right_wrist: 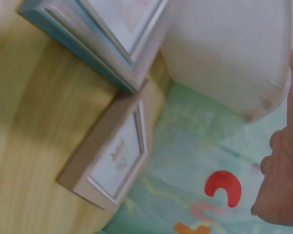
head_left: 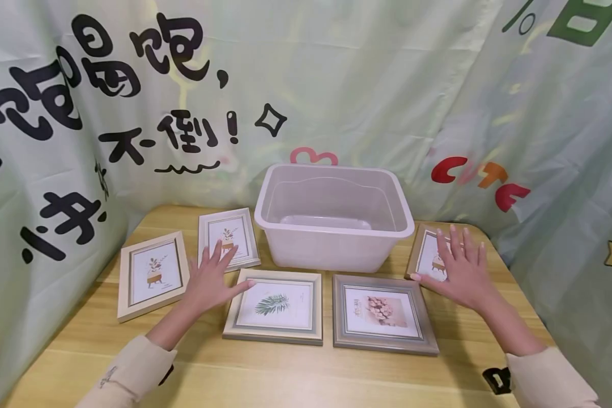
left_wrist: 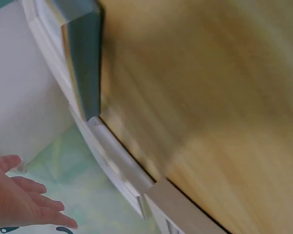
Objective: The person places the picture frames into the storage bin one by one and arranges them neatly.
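Note:
My left hand is spread, palm down, above the table among three picture frames: a light wood frame at far left, a whitish frame behind it, and a cream frame with a green leaf print. Over at the right, my right hand spreads its fingers above a brown frame, partly hiding it. A grey-brown frame with a pink flower print lies front centre-right. Neither hand holds anything. Both wrist views show the hands raised off the table, fingers extended.
A pale plastic bin stands at the back middle of the wooden table, its inside bare. Behind and at both sides hangs a pale green printed cloth. A black item shows beside the right sleeve.

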A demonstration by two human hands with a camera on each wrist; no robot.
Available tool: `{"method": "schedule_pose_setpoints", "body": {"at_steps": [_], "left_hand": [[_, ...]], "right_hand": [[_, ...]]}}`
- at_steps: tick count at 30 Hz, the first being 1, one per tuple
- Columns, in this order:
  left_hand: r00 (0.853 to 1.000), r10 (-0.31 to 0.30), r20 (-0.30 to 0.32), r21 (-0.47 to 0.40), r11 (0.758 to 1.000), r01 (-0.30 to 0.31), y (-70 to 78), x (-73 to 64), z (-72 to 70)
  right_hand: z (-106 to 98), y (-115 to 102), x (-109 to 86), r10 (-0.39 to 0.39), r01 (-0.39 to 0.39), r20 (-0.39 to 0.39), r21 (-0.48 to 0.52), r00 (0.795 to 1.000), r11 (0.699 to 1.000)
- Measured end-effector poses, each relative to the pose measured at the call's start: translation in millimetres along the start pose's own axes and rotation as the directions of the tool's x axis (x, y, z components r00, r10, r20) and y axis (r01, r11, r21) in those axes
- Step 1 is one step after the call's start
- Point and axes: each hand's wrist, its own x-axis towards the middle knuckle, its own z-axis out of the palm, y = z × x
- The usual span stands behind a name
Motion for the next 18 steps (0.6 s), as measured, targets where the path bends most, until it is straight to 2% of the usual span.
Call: {"method": "schedule_pose_setpoints", "body": {"at_steps": [3, 7, 10, 18], "left_hand": [[1.0, 0.002, -0.015, -0.042, 0.999, -0.003, -1.8, -3.8, 3.5], [0.999, 0.003, -0.042, -0.068, 0.998, -0.006, -4.3, -9.9, 9.8], [0.999, -0.007, -0.052, -0.122, 0.992, 0.001, -5.6, -16.3, 15.6], [0.997, -0.075, -0.015, -0.305, 0.95, 0.067, -5.9, -36.5, 28.3]], "right_hand": [[-12, 1, 6.1, -0.001, 0.001, -0.017, 0.021, 1.0, 1.0], [-27, 0, 15.0, -0.016, 0.017, -0.008, 0.05, 1.0, 0.999], [-36, -3, 22.8, -0.04, 0.04, 0.007, 0.042, 0.999, 0.998], [-52, -13, 43.5, -0.087, 0.085, 0.068, 0.027, 0.994, 0.996]]}}
